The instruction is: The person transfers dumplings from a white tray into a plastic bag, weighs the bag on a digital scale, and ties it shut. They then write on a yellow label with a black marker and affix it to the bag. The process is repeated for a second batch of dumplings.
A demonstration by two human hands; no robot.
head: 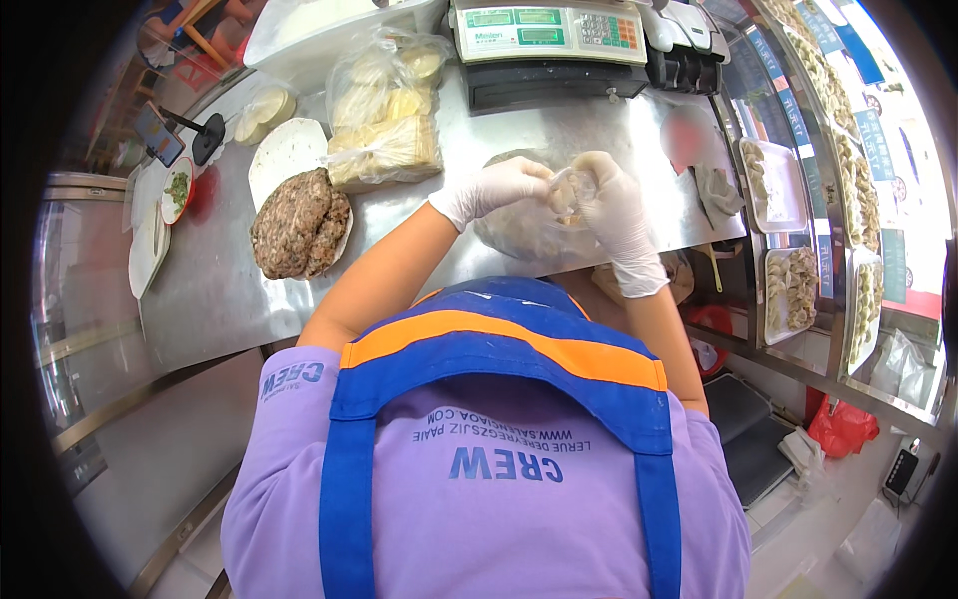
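Note:
Both my hands wear pale disposable gloves and meet over the near part of the steel counter. My left hand (510,187) pinches the left side of the gathered neck of a clear plastic bag (524,224). On the bag's other side, my right hand (615,206) grips the bunched plastic. What fills the bag is hard to make out through the film. To the left, a large mound of minced filling (299,224) rests on a white plate or tray. Behind it lie bagged stacks of dough wrappers (385,150).
A Meilen digital scale (550,34) stands at the back on a black box (554,84). At far left are a bowl of chopped greens (178,187) and a phone on a stand (159,135). Trays of dumplings (791,292) line the right side, near a crumpled cloth (718,196).

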